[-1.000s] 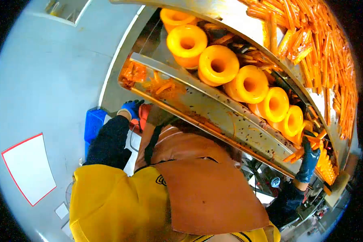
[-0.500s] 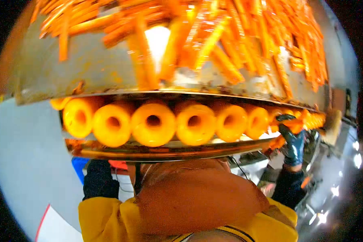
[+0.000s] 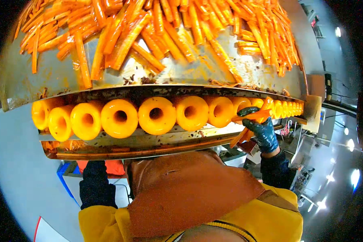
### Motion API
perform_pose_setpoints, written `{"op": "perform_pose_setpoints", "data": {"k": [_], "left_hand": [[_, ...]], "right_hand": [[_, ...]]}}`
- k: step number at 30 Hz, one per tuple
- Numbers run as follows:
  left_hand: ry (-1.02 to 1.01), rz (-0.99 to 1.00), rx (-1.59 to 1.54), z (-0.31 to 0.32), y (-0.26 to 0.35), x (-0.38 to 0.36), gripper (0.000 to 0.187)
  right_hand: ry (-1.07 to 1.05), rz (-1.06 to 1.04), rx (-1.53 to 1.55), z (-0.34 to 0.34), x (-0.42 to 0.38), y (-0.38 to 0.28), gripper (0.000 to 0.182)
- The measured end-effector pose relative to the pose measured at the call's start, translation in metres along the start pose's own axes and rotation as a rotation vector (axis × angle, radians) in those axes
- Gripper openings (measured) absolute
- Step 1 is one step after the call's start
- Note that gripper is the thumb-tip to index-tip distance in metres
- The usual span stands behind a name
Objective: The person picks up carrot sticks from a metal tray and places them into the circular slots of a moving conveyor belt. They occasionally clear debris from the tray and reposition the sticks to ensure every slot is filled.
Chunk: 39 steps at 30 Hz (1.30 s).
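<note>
My right hand (image 3: 263, 133), in a dark, wet-looking glove, is closed around a few orange strips (image 3: 257, 115) at the right end of a row of orange rollers (image 3: 121, 117). More orange strips hang below its fingers. Each roller shows a round hole in its end. At lower left my left arm's dark sleeve (image 3: 96, 185) reaches up to the lower metal trough, and the hand itself is hidden there.
Above the rollers lies a metal tray (image 3: 60, 82) with several piled orange strips (image 3: 129, 38). A narrow metal trough (image 3: 149, 152) runs below them. A brown apron (image 3: 189, 193) covers my front. A tan board (image 3: 312, 115) stands at the right end.
My right hand has come left and nearer along the rollers, with orange strips in its grip. The tray and rollers have shifted left in view. The left sleeve has barely moved.
</note>
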<state>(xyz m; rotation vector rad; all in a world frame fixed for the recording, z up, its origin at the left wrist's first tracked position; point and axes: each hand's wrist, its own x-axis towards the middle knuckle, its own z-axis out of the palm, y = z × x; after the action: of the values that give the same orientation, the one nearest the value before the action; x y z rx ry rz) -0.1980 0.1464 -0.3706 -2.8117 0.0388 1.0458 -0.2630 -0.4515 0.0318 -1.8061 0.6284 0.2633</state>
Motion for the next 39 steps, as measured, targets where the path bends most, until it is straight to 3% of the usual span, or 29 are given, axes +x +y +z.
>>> {"op": "perform_pose_setpoints", "data": {"k": [3,5,6,8,10,14,18,20,22,24,25,28,32,36,39], "left_hand": [[0.015,-0.010,-0.008,0.005,0.015,0.005,0.062],[0.027,-0.015,-0.008,0.010,0.010,0.009,0.062],[0.028,-0.017,-0.009,0.012,0.002,0.007,0.061],[0.022,-0.029,-0.007,0.020,-0.013,0.000,0.061],[0.025,-0.031,0.003,0.023,-0.024,-0.004,0.061],[0.014,-0.017,0.022,0.034,-0.021,-0.012,0.061],[0.005,0.010,0.029,0.040,-0.010,-0.018,0.061],[0.004,0.026,0.034,0.038,-0.008,-0.019,0.061],[0.004,0.044,0.038,0.032,-0.006,-0.021,0.061],[-0.002,0.055,0.041,0.030,-0.002,-0.024,0.061],[0.000,0.058,0.036,0.027,-0.001,-0.024,0.061],[0.011,0.064,0.036,0.020,0.005,-0.022,0.061],[0.029,0.075,0.015,0.028,0.019,-0.017,0.061],[0.062,0.109,-0.013,0.035,0.032,-0.019,0.061],[0.112,0.181,-0.032,0.035,0.039,-0.041,0.061]], "right_hand": [[0.014,0.050,-0.008,-0.007,-0.002,-0.002,0.016],[-0.016,-0.287,-0.125,-0.009,0.004,0.012,0.016],[-0.027,-0.279,-0.130,-0.006,0.006,0.011,0.016],[0.065,-0.008,0.082,-0.004,0.011,0.006,0.021],[0.037,-0.023,0.024,-0.014,0.014,0.020,0.024],[0.093,0.009,0.203,-0.014,0.011,0.021,0.023],[0.114,-0.013,0.058,-0.016,0.004,0.031,0.025],[0.270,0.045,0.255,-0.015,0.004,0.038,0.025],[0.313,0.033,0.182,-0.008,0.009,0.040,0.028],[0.302,0.054,-0.087,-0.006,0.013,0.052,0.029],[0.318,0.036,0.066,-0.003,0.012,0.051,0.031],[0.436,0.130,0.004,-0.012,0.003,0.043,0.032],[0.569,0.051,-0.052,-0.029,-0.008,0.030,0.037],[0.698,-0.117,-0.015,0.000,0.001,0.018,0.030],[0.631,-0.318,0.009,0.019,0.010,0.008,0.024]]}}
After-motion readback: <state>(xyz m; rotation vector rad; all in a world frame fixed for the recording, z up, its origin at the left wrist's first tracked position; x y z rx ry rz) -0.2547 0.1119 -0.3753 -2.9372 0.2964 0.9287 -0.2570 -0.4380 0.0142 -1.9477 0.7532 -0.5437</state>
